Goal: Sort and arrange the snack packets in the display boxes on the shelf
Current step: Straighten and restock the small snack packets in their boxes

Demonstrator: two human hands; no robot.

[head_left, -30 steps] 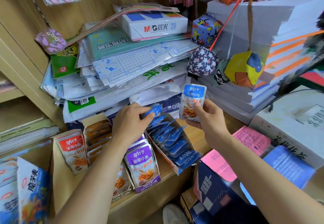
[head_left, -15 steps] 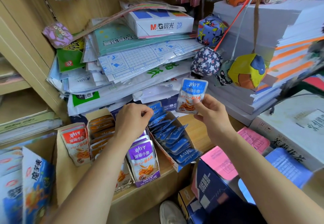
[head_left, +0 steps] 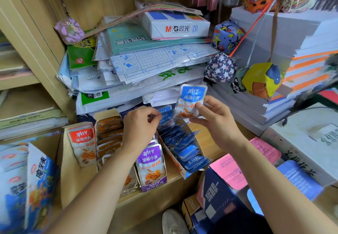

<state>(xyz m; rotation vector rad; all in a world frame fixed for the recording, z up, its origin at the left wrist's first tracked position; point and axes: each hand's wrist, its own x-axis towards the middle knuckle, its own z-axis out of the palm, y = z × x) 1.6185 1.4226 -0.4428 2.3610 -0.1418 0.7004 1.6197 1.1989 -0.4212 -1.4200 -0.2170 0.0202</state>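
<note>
Grip | my right hand (head_left: 217, 124) pinches loose blue packet (head_left: 192, 96) | my left hand (head_left: 140, 126) pinches rearmost packet (head_left: 165, 113) in blue box (head_left: 185, 175) | ream (head_left: 175, 26) reads "M&G 70"

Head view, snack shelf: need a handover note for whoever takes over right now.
Right hand: pinches one loose blue packet, held above the blue box.
Left hand: fingers curled on the rear of the blue row, apparently pinching a packet there.
Done: blue row, purple packets and orange packets stand filed in their boxes.
Left: slot the loose blue packet into the blue row; the red packet stands alone, left of the orange packets.
</note>
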